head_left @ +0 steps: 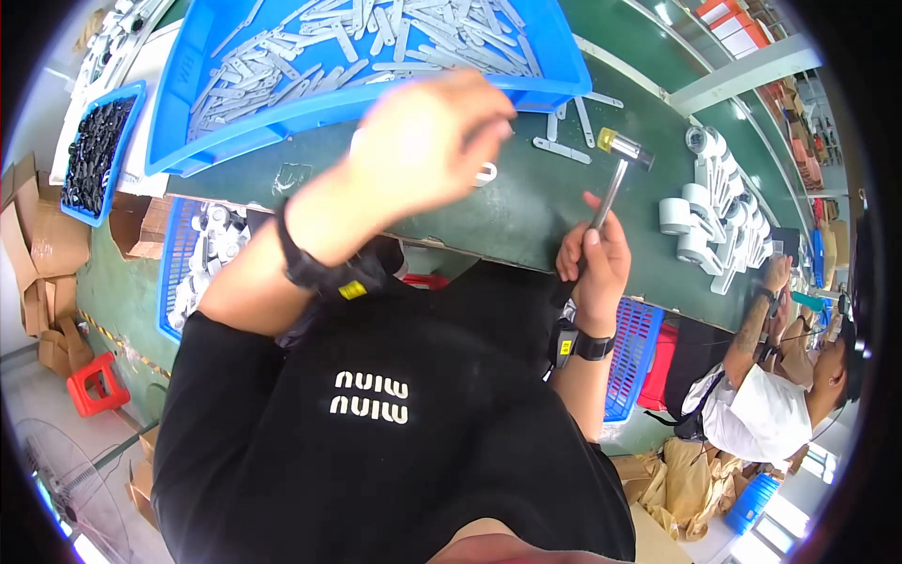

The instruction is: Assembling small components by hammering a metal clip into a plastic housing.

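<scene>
My right hand (596, 258) is closed around the handle of a small mallet (613, 188), whose metal head has a yellow end. The mallet's head points up over the green table, near several flat grey strips (562, 150). My left hand (427, 141) is raised near the front wall of a large blue bin (282, 127), its fingers bent and blurred. Just below those fingers shows the rounded end of a white piece (486, 174). Whether my left hand holds it cannot be made out. Many more grey strips (376, 38) lie heaped in the bin.
White round-headed parts (695, 221) are piled on the right of the green table (507, 226). A small blue tray (80, 207) of black pieces stands at left. Blue baskets (176, 273) sit below the table edge. A co-worker (766, 404) works at far right.
</scene>
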Demonstrator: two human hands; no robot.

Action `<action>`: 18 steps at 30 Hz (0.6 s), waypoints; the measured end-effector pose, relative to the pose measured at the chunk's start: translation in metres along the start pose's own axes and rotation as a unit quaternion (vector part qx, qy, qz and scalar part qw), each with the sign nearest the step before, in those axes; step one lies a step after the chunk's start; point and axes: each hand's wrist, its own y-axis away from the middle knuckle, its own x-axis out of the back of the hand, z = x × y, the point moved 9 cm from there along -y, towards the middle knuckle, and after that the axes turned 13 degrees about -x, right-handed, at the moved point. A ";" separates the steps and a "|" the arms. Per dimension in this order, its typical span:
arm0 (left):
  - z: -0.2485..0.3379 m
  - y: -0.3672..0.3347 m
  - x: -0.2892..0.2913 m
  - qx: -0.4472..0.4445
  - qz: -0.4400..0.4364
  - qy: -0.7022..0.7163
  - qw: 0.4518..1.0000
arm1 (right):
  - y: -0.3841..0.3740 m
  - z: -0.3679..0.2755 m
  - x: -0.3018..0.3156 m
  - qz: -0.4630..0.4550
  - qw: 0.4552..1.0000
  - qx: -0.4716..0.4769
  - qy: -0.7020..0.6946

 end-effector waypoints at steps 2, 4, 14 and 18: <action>-0.050 -0.022 0.017 0.091 -0.045 -0.060 0.993 | 0.002 -0.002 0.000 0.006 1.000 0.009 -0.003; -0.118 -0.034 0.028 0.102 -0.087 -0.122 0.983 | 0.000 -0.002 -0.004 -0.005 1.000 -0.007 0.008; -0.268 0.015 -0.019 0.358 -0.341 -0.089 0.865 | 0.001 0.004 -0.004 -0.026 1.000 -0.016 -0.008; -0.250 0.004 0.001 0.370 -0.266 -0.037 0.890 | 0.004 0.002 -0.005 -0.006 1.000 -0.014 0.005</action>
